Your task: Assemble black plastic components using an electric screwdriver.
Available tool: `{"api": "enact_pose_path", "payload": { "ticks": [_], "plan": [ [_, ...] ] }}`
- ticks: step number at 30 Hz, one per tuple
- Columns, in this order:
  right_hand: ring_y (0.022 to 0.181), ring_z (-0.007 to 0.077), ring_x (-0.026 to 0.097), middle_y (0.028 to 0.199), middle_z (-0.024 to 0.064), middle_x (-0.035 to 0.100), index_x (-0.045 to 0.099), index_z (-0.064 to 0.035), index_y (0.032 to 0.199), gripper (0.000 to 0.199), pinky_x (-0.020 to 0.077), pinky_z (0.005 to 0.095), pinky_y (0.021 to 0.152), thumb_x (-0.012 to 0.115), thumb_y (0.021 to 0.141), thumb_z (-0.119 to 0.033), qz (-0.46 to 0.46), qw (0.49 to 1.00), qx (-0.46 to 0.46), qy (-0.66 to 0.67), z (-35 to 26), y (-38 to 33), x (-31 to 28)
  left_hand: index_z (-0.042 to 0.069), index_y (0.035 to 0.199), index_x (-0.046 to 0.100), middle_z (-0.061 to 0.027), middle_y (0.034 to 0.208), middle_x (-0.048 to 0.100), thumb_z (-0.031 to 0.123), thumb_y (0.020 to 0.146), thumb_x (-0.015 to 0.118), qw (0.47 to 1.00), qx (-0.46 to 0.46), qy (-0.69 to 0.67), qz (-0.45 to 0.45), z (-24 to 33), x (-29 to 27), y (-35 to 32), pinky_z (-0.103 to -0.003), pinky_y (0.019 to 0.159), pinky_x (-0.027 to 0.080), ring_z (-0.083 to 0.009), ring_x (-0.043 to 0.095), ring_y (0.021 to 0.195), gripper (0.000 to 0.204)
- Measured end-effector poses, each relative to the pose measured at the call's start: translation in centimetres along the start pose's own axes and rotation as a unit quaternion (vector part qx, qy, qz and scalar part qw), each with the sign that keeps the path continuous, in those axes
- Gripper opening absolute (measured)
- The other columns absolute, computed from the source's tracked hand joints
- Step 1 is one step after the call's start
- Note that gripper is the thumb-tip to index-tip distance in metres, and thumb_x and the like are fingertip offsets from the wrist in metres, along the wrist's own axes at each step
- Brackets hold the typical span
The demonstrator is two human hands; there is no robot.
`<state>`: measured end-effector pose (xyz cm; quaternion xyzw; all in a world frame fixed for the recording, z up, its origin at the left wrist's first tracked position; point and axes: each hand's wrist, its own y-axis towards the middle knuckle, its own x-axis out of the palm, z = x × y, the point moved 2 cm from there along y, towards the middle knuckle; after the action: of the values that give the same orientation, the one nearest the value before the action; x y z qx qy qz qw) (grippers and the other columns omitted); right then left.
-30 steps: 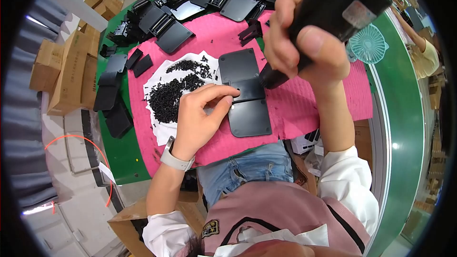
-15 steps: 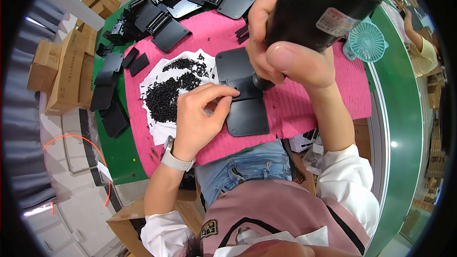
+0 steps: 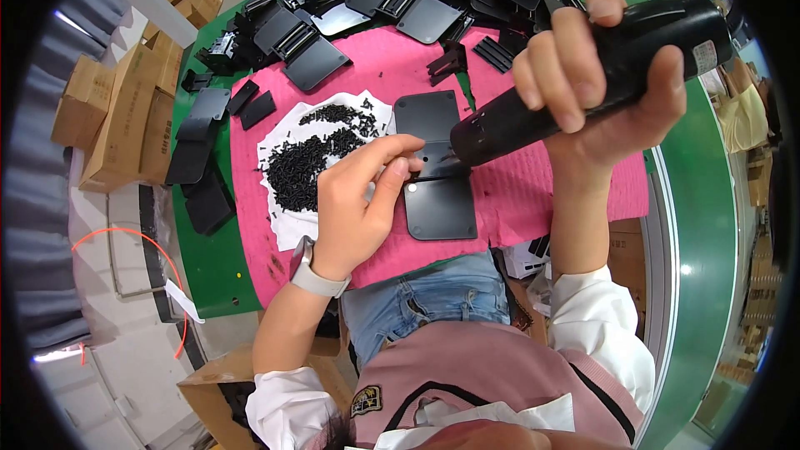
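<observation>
My right hand (image 3: pixel 612 129) grips a black electric screwdriver (image 3: pixel 512 127), which lies tilted with its narrower end by the middle of a hinged black plate (image 3: pixel 442 210). The plate rests on a pink foam mat (image 3: pixel 542 192) in front of me; small holes show in its middle strip. At the plate's left edge my left hand (image 3: pixel 358 196) is closed, thumb and forefinger pinched together; whatever is between them is too small to make out. Left of the plate, a heap of small black screws (image 3: pixel 296 173) lies on a white cloth (image 3: pixel 289 235), partly behind my left hand.
Several folding black brackets (image 3: pixel 317 62) are piled along the far side of the green table (image 3: pixel 212 283). More black plates (image 3: pixel 190 150) lie at the left edge. Small black pieces (image 3: pixel 494 54) sit at the mat's far side. Cardboard boxes (image 3: pixel 125 129) stand beyond the table on the left.
The screwdriver has tilted over from nearly upright, its thick end swinging right and toward me. My right hand moved right with it. My left hand stays pinched at the plate.
</observation>
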<state>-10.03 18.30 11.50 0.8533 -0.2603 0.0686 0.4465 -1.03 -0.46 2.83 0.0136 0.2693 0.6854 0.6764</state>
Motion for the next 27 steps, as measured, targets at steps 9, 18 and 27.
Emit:
{"api": "enact_pose_path", "payload": {
  "ticks": [9,18,27],
  "plan": [
    [0.053,0.0105,0.046,0.068,-0.0005,0.047,0.049,-0.0074,0.113,0.043,0.0414,0.0295,0.066,0.051,0.09,-0.044,0.013,0.996,-0.008,0.084,1.5,-0.4,0.1,-0.006,0.097,0.063,-0.0126,0.088,0.07,0.0,0.085,0.063,0.976,-0.062,-0.202,-0.043,0.0,-0.6,-0.1,-0.025,0.072,0.054,-0.016,0.068,0.082,0.013],
    [0.047,0.0104,0.044,0.064,-0.0006,0.046,0.049,-0.007,0.111,0.043,0.0416,0.0302,0.06,0.045,0.091,-0.046,0.099,0.992,0.021,0.07,2.4,-0.7,2.4,-0.004,0.091,0.066,-0.0082,0.083,0.069,-0.005,0.077,0.069,0.986,-0.075,-0.146,-0.028,-0.3,-0.7,-0.3,-0.024,0.071,0.052,-0.0128,0.066,0.077,0.015],
    [0.045,0.0099,0.041,0.061,-0.001,0.045,0.049,-0.0056,0.108,0.041,0.0386,0.0284,0.055,0.045,0.091,-0.043,0.09,0.995,0.018,-0.027,2.1,0.2,1.2,-0.003,0.113,0.056,-0.0057,0.082,0.065,0.002,0.076,0.073,0.987,-0.107,-0.115,0.019,-0.6,-0.7,0.0,-0.023,0.058,0.049,-0.0086,0.062,0.074,0.041]
  ]
}}
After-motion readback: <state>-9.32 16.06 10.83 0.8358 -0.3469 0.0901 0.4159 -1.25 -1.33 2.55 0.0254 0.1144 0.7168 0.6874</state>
